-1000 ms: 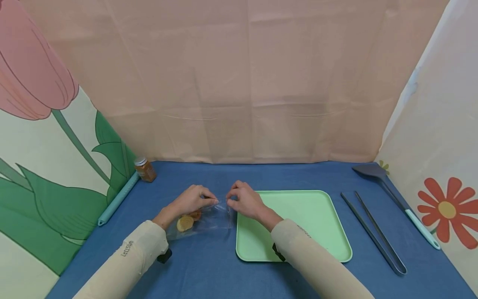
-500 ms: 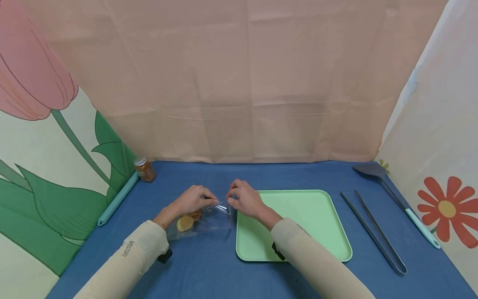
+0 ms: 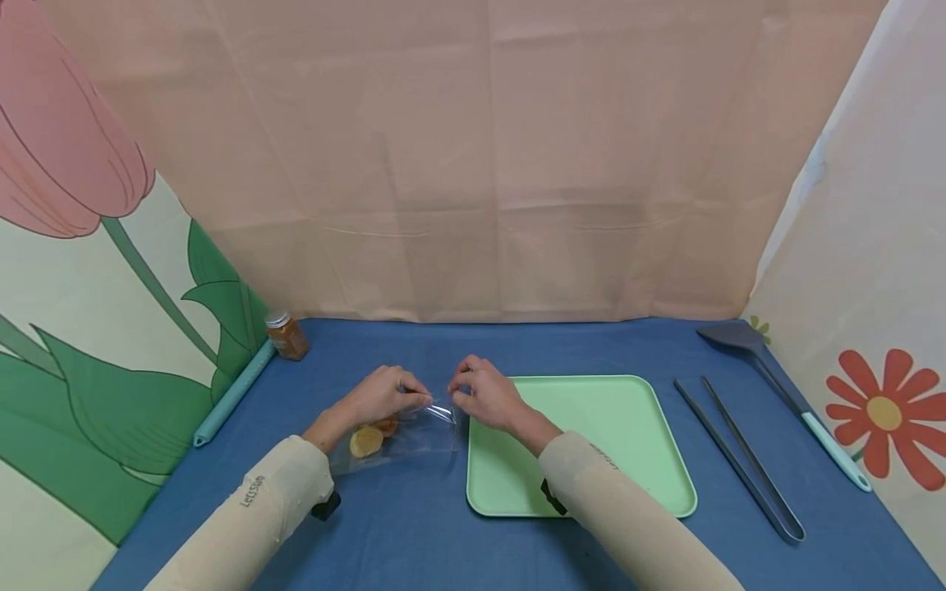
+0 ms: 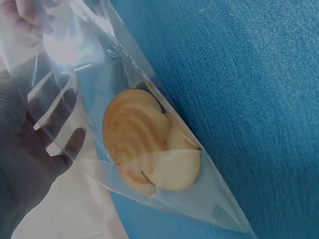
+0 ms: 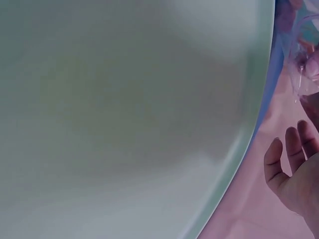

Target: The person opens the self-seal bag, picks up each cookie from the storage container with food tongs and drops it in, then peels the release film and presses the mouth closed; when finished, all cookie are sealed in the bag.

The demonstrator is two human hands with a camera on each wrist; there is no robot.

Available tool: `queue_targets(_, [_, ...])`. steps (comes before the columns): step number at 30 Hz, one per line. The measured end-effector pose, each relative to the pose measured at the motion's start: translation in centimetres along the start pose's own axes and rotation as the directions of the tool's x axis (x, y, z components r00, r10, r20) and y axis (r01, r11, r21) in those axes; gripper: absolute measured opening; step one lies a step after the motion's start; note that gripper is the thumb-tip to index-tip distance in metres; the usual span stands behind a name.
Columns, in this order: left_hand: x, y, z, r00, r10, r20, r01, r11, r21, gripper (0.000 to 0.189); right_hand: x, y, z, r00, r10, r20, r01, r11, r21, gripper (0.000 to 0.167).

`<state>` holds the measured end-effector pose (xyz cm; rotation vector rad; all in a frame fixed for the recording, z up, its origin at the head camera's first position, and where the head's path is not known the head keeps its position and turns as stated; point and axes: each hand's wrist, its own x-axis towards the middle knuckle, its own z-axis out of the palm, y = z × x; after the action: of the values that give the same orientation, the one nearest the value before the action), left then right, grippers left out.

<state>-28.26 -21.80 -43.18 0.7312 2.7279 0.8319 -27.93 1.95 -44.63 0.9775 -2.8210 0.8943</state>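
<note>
A clear plastic bag lies left of the light green tray, with several round golden cookies inside, one of them swirled. My left hand pinches the bag's upper edge between thumb and index finger, above the cookies. Opposite it, my right hand pinches the same edge near the bag's right corner, its wrist over the tray's left side. A short gap separates both sets of fingertips, and the film between them catches a bright glint. In the right wrist view, the other fingers of the right hand curl loosely.
Right of the tray lie dark metal tongs and a grey spatula with a pale teal handle. A spice jar stands at the back left beside a teal roll. Printed fabric walls border the blue table.
Both hands keep nearly the same place. A bright glint has appeared on the bag's film between the fingertips, where the plastic has shifted slightly.
</note>
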Motion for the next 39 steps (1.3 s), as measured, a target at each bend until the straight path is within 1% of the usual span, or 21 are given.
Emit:
queue_targets(4, [-0.1,0.1,0.1,1.000,-0.008,-0.004,0.008,1.000,0.010,0.019,0.0,-0.1,0.0,0.999,0.031,-0.010,-0.031,1.000,0.003,0.018])
queue_targets(10, [0.1,0.1,0.2,0.999,-0.039,-0.007,0.039,0.999,0.012,0.016,0.0,-0.1,0.1,0.999,0.029,-0.037,-0.029,1.000,-0.003,0.017])
queue_targets(12, [0.1,0.1,0.3,0.999,-0.037,-0.008,0.037,0.999,0.014,0.016,0.0,-0.1,0.1,0.999,0.025,-0.036,-0.025,1.000,0.001,0.018])
queue_targets(18, [0.0,0.0,0.3,1.000,-0.017,-0.009,0.017,1.000,0.023,0.020,-0.1,0.0,0.0,0.999,-0.017,-0.038,0.017,1.000,-0.004,0.019])
queue_targets(21, [-0.1,0.1,0.3,1.000,-0.013,-0.014,0.013,1.000,0.016,0.020,-0.1,0.1,0.0,0.999,-0.018,-0.035,0.018,1.000,-0.003,0.020])
queue_targets(23, [-0.1,0.1,0.2,1.000,-0.013,-0.015,0.013,1.000,0.011,0.020,-0.1,0.1,0.0,0.999,-0.012,-0.031,0.012,1.000,0.000,0.020])
queue_targets(26, [-0.1,0.1,0.2,1.000,-0.005,-0.013,0.005,1.000,0.000,0.021,-0.2,0.2,-0.1,0.999,0.024,-0.023,-0.023,1.000,0.006,0.022])
queue_targets(29, [0.1,0.0,0.3,1.000,-0.015,-0.016,0.015,1.000,0.002,0.021,-0.5,0.3,-0.1,0.998,0.059,-0.028,-0.059,0.998,0.006,0.026])
queue_targets(33, [0.1,-0.1,0.3,0.999,-0.044,-0.024,0.044,0.999,-0.002,0.021,-1.0,0.3,-0.1,0.994,0.074,-0.079,-0.075,0.997,-0.008,0.027])
queue_targets(35, [0.1,-0.1,0.3,0.998,-0.056,-0.029,0.056,0.998,-0.007,0.019,-1.3,0.2,-0.1,0.989,0.065,-0.133,-0.069,0.997,-0.020,0.026])
queue_targets(39, [0.2,-0.2,0.4,0.997,-0.067,-0.037,0.067,0.998,-0.003,0.017,-1.6,-0.1,-0.2,0.971,0.038,-0.237,-0.048,0.998,-0.039,0.021])
